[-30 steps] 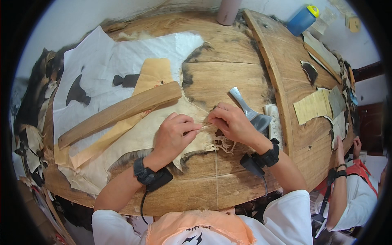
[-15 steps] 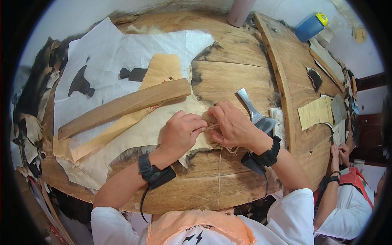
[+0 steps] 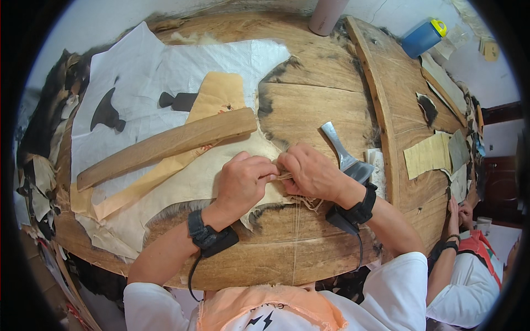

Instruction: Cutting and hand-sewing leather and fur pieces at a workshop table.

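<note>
Pale, cream-coloured hide (image 3: pixel 182 187) lies spread over the near part of the round wooden table (image 3: pixel 326 99), and both hands meet at its right edge. The left hand (image 3: pixel 243 182) is curled closed, its fingertips pinching the edge of the hide; the right hand (image 3: pixel 312 174) is closed against it, knuckle to fingertip, pinching the same edge along with a thin light thread (image 3: pixel 298 226) that trails down toward the table's near rim (whether a needle is between the fingers cannot be told). Each wrist carries a black strap with a small box and a cable.

Just behind the right wrist a metal scraper (image 3: pixel 348 157) with a broad blade lies on the bare wood, handle pointing away from the person. To the left, a long wooden slat (image 3: pixel 165 144) rests slantwise across the hide, over a tan paper pattern (image 3: pixel 212 99). Beyond these a white sheet (image 3: pixel 182 66) covers the far left of the table, with two dark cut-out shapes on it.

At the far rim stand a pinkish cylinder (image 3: pixel 327 15) and a blue container (image 3: pixel 422 36) with a yellow cap. At the lower right another person's hands (image 3: pixel 461 212) rest at the table's edge, near some tan scraps (image 3: pixel 428 155).
</note>
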`<state>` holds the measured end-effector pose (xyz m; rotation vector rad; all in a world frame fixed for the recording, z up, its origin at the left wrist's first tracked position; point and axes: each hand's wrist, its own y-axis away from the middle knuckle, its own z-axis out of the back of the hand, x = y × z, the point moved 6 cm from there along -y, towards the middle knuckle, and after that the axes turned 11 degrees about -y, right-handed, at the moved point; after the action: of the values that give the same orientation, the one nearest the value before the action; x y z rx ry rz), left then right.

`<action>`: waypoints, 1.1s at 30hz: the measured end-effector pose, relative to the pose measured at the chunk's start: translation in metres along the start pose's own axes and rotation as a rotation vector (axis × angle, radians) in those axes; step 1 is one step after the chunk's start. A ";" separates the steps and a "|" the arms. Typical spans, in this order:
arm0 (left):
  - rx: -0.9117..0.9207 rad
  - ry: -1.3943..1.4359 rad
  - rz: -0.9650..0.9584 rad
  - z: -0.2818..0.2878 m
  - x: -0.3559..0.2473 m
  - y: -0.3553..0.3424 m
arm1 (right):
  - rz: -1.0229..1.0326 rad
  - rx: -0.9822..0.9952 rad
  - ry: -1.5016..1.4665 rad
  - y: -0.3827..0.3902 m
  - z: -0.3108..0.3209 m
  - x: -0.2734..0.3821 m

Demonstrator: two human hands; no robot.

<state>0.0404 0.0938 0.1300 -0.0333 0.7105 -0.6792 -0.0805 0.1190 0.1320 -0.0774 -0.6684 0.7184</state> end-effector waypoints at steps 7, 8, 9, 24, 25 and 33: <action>0.054 -0.002 0.056 -0.003 0.009 -0.002 | -0.031 0.071 0.045 -0.002 -0.004 0.010; 0.041 -0.016 0.048 -0.002 0.008 -0.002 | 0.034 0.078 0.156 -0.002 -0.002 0.016; 0.023 0.005 0.063 -0.001 0.008 -0.002 | 0.089 0.068 0.263 -0.001 -0.001 0.022; 0.037 0.019 0.063 -0.001 0.003 -0.001 | 0.176 -0.007 0.314 -0.006 0.002 0.047; 0.026 0.053 0.069 -0.001 0.003 -0.001 | 0.179 0.006 0.311 -0.004 0.003 0.053; 0.084 0.059 0.031 -0.003 0.003 0.000 | -0.546 -0.838 -1.331 0.064 0.066 0.023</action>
<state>0.0401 0.0927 0.1263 0.0749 0.7372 -0.6814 -0.1444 0.1712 0.1784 -0.1745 -2.1400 -0.1940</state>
